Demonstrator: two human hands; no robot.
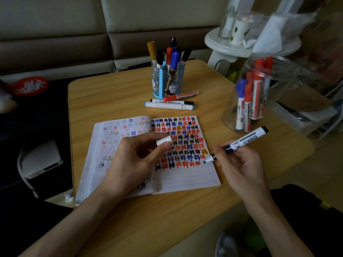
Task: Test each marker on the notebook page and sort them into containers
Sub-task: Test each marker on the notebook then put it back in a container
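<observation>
From the head camera, an open notebook (185, 179) lies on a wooden table (115, 97) in front of the person. Its right page is filled most of the way down with rows of small hash-like marks in red, blue, black and a few in yellow. The lower lines are blank. The left page shows fainter marks.

The right hand (239, 164) grips a marker (243, 140) in a writing hold, with fingers and thumb curled round the lower barrel. The marker has a white barrel with a printed label and a black end pointing up and to the right. Its tip sits on the right page at the right end of the last row of marks, near the page's edge.

The left hand (135, 162) rests on the middle of the notebook and pinches a white cap (164, 140) between thumb and fingers, above the marked page.

Behind the notebook stands a blue pen holder (157, 86) with cartoon pictures, packed with upright markers capped in yellow, black, red and blue. Just in front of it three markers lie on the table close together: a red marker (181, 96), a black-capped whiteboard marker (171, 102) and a white marker with blue ends (167, 105).

To the right, near the table's edge, is a clear jar (278, 101) holding several red markers and a blue one, standing on end.

Beyond the table are a sofa (74, 34) and a small white round stand (232, 47) with a cup on it.
</observation>
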